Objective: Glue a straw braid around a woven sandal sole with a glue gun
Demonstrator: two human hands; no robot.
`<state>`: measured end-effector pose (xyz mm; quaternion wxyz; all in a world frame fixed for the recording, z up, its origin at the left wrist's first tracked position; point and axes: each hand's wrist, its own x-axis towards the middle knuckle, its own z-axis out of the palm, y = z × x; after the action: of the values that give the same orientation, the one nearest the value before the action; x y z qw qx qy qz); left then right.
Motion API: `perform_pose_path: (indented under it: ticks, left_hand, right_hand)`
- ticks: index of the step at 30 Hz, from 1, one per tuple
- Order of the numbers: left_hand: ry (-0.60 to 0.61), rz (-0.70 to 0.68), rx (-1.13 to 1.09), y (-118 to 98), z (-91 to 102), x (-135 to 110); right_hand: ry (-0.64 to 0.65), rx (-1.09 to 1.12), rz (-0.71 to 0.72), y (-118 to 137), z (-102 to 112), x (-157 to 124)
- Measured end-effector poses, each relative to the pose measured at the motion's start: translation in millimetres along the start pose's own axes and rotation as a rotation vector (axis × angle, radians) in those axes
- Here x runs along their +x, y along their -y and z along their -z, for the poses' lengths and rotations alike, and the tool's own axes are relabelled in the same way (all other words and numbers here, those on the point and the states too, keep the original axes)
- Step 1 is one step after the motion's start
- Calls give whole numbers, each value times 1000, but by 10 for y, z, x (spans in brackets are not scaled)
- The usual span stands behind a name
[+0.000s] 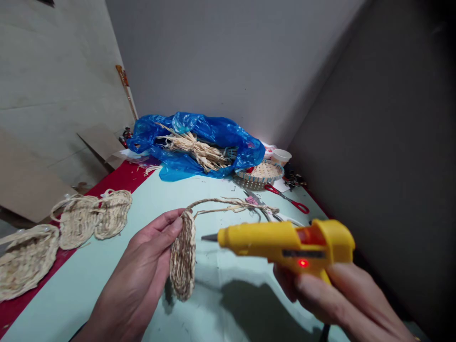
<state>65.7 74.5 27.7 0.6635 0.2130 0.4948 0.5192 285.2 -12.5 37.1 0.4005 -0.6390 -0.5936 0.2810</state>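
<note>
My left hand (142, 273) holds a flat oval coil of braided straw (183, 256) on edge, fingers pressed against its left face. A loose braided tail (228, 204) runs from the coil's top toward the right. My right hand (331, 297) grips a yellow glue gun (285, 242) with a red light glowing on its side. The gun's metal nozzle (210, 237) points left and sits just short of the coil's right face.
Several woven straw ovals (76, 221) lie at the left on a red cloth (121, 178). A blue plastic bag (199, 142) with a straw bundle sits at the back, beside a round woven basket (260, 173), a white cup (281, 156) and red-handled scissors (288, 198).
</note>
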Motion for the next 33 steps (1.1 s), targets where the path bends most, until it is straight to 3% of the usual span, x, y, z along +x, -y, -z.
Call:
perform_pose_path:
  ticks: [6,14,16,21,25,28,30,33]
  left_hand:
    - [84,-102,-14,11,112,13]
    - [77,-198,-19,-20,95,-92]
    - [53,-211,-40,-48,96,-109]
    - [-29,-264,-116,-92,110,-54]
    - [-100,-336,-170,-51,121,39]
    - [-84,-355,-145,-3,122,45]
    - [-41,-343,-111,31,129,30]
    - [2,-335,-49,90,163,29]
  right_hand:
    - [243,529,-152,-39,24,204]
    - [408,587,-343,-396,-85,74]
    - [411,605,-340,-445,-92,9]
    - [251,740,-364,-435,-58,-110]
    - [351,508,-423,-346,-98,-62]
    - [438,186,-398,-275,-154,28]
    - [362,-204,-247,-232,-164,65]
    - [114,-733,72,-115,-131,50]
